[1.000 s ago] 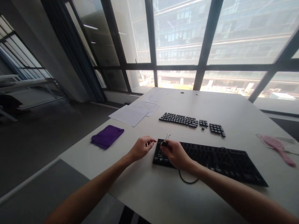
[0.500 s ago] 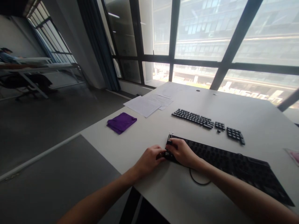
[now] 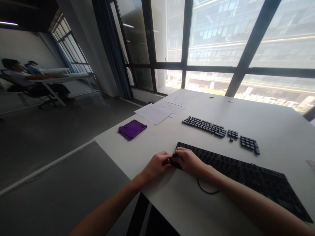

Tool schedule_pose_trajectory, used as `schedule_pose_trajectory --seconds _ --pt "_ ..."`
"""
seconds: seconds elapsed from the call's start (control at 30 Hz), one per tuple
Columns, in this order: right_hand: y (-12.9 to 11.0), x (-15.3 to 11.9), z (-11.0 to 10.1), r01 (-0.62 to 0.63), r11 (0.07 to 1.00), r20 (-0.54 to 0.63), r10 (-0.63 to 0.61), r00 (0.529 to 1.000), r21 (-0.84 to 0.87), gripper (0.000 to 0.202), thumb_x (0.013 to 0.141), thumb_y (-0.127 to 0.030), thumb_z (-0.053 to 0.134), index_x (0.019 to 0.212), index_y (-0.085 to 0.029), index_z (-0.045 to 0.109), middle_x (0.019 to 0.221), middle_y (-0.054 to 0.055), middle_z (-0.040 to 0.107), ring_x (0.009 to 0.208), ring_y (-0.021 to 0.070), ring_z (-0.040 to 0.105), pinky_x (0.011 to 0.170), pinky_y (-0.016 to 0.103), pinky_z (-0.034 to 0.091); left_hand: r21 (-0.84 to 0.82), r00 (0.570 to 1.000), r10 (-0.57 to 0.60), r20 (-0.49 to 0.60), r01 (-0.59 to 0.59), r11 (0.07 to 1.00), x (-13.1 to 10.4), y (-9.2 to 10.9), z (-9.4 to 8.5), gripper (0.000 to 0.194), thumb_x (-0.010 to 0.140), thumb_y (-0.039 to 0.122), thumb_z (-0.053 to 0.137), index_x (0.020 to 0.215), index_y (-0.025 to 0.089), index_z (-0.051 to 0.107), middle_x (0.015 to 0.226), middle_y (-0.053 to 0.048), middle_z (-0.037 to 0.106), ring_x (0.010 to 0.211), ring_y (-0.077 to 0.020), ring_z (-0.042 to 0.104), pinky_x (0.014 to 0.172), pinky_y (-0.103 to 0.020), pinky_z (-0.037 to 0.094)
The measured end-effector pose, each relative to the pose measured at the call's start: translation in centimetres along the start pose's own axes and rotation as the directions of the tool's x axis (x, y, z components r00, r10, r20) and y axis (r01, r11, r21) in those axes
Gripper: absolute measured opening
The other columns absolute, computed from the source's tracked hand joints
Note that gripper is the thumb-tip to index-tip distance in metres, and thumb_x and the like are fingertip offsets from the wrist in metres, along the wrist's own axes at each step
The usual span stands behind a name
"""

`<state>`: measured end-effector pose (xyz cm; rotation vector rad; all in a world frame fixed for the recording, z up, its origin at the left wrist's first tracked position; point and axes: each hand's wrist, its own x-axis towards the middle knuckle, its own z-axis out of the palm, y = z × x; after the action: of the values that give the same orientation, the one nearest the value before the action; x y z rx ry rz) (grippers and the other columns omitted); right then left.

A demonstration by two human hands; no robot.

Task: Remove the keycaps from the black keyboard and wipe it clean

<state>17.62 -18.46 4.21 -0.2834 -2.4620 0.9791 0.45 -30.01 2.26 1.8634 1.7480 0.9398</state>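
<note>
A black keyboard (image 3: pixel 228 167) lies slantwise on the white desk, its key area looking mostly stripped of caps. At its left end my right hand (image 3: pixel 190 161) is closed around a small tool with thin wire prongs, which looks like a keycap puller (image 3: pixel 175 151); most of it is hidden by the fingers. My left hand (image 3: pixel 158 163) has thumb and fingers closed at the keyboard's left edge, close to the right fingertips. Behind the keyboard, removed keycaps (image 3: pixel 204 126) stand in rows, with a number-pad block (image 3: pixel 249 144) to the right and one loose keycap (image 3: pixel 231 140).
A folded purple cloth (image 3: pixel 133 129) and paper sheets (image 3: pixel 154 113) lie toward the desk's left edge. A black cable (image 3: pixel 205 191) loops in front of the keyboard. Two people sit at desks far left. Large windows stand behind the desk (image 3: pixel 265 121).
The wire prongs that stuck up above my right hand are now lower and mostly hidden by the fingers. My left hand stays at the keyboard's edge. The view has turned slightly left.
</note>
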Motion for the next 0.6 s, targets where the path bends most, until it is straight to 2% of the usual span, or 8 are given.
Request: schedule_pose_trajectory --seconds 0.1,0.2,0.3,0.4,0.6 --pt "0.2 -0.1 0.1 0.034 0.999 0.011 -0.034 0.999 -0.006 0.017 0.091 -0.014 0.053 0.077 -0.019 0.061 0.085 0.005 0.061 0.075 0.0167 0.058 0.069 0.027 0.044 -0.035 1.0 -0.008 0.012 0.008 0.999 0.1 0.5 -0.3 0.013 0.082 0.023 0.071 0.094 0.022 0.071 0.094 -0.002 0.064 0.078 -0.0147 0.06 0.073 -0.025 0.049" --pt "0.4 -0.1 0.3 0.03 0.999 -0.042 -0.029 0.999 0.03 0.017 0.091 -0.014 0.054 0.076 -0.018 0.062 0.082 0.004 0.061 0.074 0.0166 0.057 0.069 0.027 0.044 -0.077 1.0 -0.018 0.006 0.019 0.997 0.2 1.1 -0.3 0.019 0.08 0.027 0.073 0.098 0.021 0.071 0.102 -0.004 0.063 0.079 -0.0142 0.06 0.069 -0.024 0.05" --pt "0.8 -0.2 0.6 -0.06 0.991 -0.131 0.075 0.988 0.117 0.017 0.088 -0.014 0.055 0.072 -0.017 0.06 0.072 0.002 0.061 0.069 0.0156 0.056 0.065 0.025 0.043 -0.052 0.999 -0.039 -0.024 0.038 0.998 0.4 1.7 0.1 0.016 0.078 0.025 0.074 0.094 0.021 0.072 0.091 -0.002 0.062 0.072 -0.013 0.058 0.067 -0.024 0.048" --pt "1.5 -0.3 0.9 -0.161 0.955 -0.114 0.194 0.974 0.25 0.015 0.086 -0.014 0.055 0.071 -0.015 0.06 0.064 0.0 0.06 0.061 0.0134 0.055 0.056 0.022 0.04 -0.009 0.994 -0.065 -0.091 0.064 0.998 0.5 2.2 0.6 0.011 0.078 0.021 0.073 0.089 0.021 0.074 0.081 -0.001 0.061 0.071 -0.0137 0.058 0.066 -0.024 0.047" --pt "2.4 -0.2 1.2 -0.178 0.91 -0.093 0.228 0.969 0.376 0.014 0.083 -0.015 0.056 0.07 -0.015 0.062 0.06 -0.001 0.06 0.057 0.0124 0.056 0.052 0.02 0.039 -0.026 0.989 -0.075 -0.131 0.072 0.997 0.6 2.8 0.6 0.011 0.079 0.022 0.073 0.089 0.021 0.077 0.08 -0.002 0.064 0.076 -0.0157 0.061 0.071 -0.026 0.047"
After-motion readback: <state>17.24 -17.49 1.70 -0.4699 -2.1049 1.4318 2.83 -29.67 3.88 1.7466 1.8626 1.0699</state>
